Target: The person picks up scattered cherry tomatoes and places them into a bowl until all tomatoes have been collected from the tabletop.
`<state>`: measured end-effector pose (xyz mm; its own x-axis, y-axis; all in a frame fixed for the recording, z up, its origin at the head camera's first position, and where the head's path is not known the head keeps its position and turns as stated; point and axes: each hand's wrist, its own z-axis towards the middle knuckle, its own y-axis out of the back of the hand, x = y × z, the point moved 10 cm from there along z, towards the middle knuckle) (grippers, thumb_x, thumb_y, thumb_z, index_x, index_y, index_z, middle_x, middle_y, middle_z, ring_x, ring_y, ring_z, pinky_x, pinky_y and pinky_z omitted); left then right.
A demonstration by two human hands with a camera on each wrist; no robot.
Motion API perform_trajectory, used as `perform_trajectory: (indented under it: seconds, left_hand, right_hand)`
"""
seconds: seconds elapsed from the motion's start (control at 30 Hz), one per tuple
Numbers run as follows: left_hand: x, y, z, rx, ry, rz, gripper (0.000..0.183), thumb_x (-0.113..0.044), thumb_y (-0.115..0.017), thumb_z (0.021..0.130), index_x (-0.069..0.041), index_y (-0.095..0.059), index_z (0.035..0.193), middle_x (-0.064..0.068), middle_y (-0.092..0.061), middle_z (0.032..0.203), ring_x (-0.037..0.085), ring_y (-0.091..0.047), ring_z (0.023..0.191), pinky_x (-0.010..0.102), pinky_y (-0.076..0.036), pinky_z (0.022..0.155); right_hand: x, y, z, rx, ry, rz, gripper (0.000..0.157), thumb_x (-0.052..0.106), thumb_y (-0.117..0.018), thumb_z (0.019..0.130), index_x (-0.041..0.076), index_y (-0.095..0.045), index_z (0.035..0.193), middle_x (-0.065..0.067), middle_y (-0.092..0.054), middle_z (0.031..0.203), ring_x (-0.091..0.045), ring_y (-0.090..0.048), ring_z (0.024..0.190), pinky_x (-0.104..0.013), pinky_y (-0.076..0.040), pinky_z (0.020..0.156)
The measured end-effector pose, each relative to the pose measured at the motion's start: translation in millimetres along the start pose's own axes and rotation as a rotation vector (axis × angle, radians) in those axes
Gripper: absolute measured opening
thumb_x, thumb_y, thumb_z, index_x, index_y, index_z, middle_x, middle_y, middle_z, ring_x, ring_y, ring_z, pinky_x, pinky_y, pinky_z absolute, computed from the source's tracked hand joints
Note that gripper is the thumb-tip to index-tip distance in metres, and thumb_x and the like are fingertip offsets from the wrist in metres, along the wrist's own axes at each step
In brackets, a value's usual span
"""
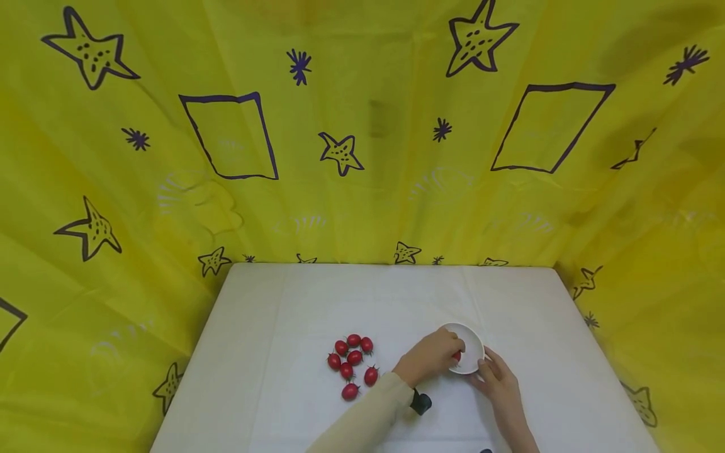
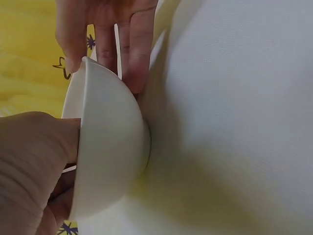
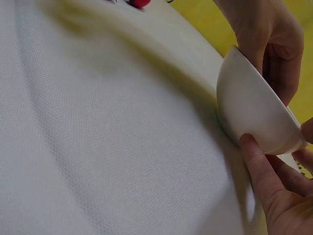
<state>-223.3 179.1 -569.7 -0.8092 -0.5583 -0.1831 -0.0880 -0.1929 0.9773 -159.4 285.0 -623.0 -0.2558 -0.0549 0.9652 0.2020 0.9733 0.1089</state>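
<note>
A small white bowl (image 1: 472,352) stands upright on the white table. My right hand (image 1: 501,385) grips its right side, thumb at the rim and fingers against the outer wall; the right wrist view shows a fingertip low on the bowl's side. From the left, my left hand (image 1: 432,356) reaches over the rim, its fingers down inside the bowl. A red cherry tomato (image 1: 456,357) shows at those fingertips, pinched there. In both wrist views the bowl wall hides the left fingertips and the tomato. Left of the sleeved left arm, several cherry tomatoes (image 1: 354,358) lie in a loose cluster.
White cloth covers the table (image 1: 306,296). Yellow curtains (image 1: 374,207) with drawn stars and frames rise behind and along both sides. A black wrist-worn device (image 1: 421,402) sits beneath the left wrist. One tomato (image 3: 140,3) edges into the right wrist view.
</note>
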Motion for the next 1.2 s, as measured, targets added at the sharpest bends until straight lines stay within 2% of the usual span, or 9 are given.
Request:
perform_trajectory:
  seconds: [0.13,0.27,0.43,0.7,0.83,0.97,1.1,1.2]
  left_hand:
    - [-3.4,2.0,4.6,0.032,0.009,0.033,0.006,-0.019,-0.077,0.091,-0.021,-0.073,0.096,-0.011,-0.065,0.086,0.003,-0.052,0.077,0.013,-0.041,0.072]
    - [-2.8,0.5,6.1,0.062,0.054,0.067,0.005,-0.022,-0.076,0.091,-0.022,-0.073,0.095,-0.011,-0.067,0.087,0.003,-0.053,0.076,0.014,-0.043,0.07]
    - [-4.7,0.4,5.9,0.054,0.073,0.156,0.007,-0.026,-0.072,0.096,-0.022,-0.075,0.1,-0.009,-0.073,0.095,0.007,-0.063,0.082,0.017,-0.051,0.076]
    - [-8.2,3.3,4.6,0.034,0.061,0.246,0.012,-0.031,-0.069,0.099,-0.021,-0.074,0.104,-0.009,-0.073,0.097,0.007,-0.065,0.085,0.018,-0.053,0.081]
    - [-5.4,11.6,2.3,0.033,0.067,0.189,0.01,-0.025,-0.066,0.101,-0.02,-0.074,0.105,-0.009,-0.07,0.096,0.004,-0.061,0.082,0.015,-0.053,0.077]
    - [0.0,20.5,-1.4,0.046,0.076,0.073,0.012,-0.018,-0.063,0.102,-0.019,-0.074,0.106,-0.008,-0.067,0.093,0.002,-0.054,0.077,0.014,-0.049,0.072]
    - [8.4,23.7,-9.8,0.045,0.098,-0.071,0.017,-0.019,-0.063,0.103,-0.018,-0.076,0.115,-0.008,-0.07,0.1,0.002,-0.057,0.082,0.011,-0.05,0.079]
    - [15.2,23.9,-19.8,0.033,0.117,-0.165,0.021,-0.021,-0.063,0.104,-0.018,-0.075,0.122,-0.007,-0.073,0.111,0.003,-0.063,0.095,0.012,-0.052,0.093]
  right_hand:
    - [-1,-0.8,-1,0.007,0.003,0.023,0.058,0.02,-0.051,0.111,-0.007,-0.03,0.157,-0.037,-0.052,0.145,0.012,-0.064,0.099,-0.019,-0.061,0.087]
    - [-2,-2.3,0,0.012,-0.006,0.03,0.058,0.02,-0.051,0.111,-0.007,-0.03,0.158,-0.039,-0.049,0.147,0.013,-0.064,0.099,-0.019,-0.061,0.088]
    - [-3,-4.3,1,0.019,-0.022,0.007,0.056,0.021,-0.049,0.112,-0.004,-0.03,0.158,-0.037,-0.047,0.15,0.014,-0.064,0.098,-0.02,-0.06,0.09]
    - [-8,-5.1,2,0.026,-0.056,-0.005,0.058,0.023,-0.049,0.112,-0.002,-0.029,0.16,-0.038,-0.043,0.153,0.013,-0.064,0.098,-0.022,-0.06,0.093]
    - [-11,-4.6,4,0.033,-0.081,-0.004,0.061,0.025,-0.05,0.111,-0.002,-0.026,0.161,-0.037,-0.038,0.157,0.015,-0.063,0.099,-0.023,-0.06,0.094]
    - [-9,-3.3,4,0.027,-0.068,0.017,0.059,0.021,-0.049,0.112,-0.003,-0.026,0.161,-0.039,-0.037,0.156,0.014,-0.062,0.098,-0.023,-0.06,0.093]
    - [-6,-3.5,3,0.03,-0.053,0.012,0.06,0.021,-0.05,0.111,-0.004,-0.027,0.16,-0.04,-0.036,0.156,0.015,-0.062,0.097,-0.022,-0.06,0.093]
    - [-6,-3.0,3,0.026,-0.058,-0.001,0.06,0.02,-0.05,0.111,-0.005,-0.027,0.16,-0.04,-0.038,0.155,0.015,-0.062,0.096,-0.021,-0.06,0.092]
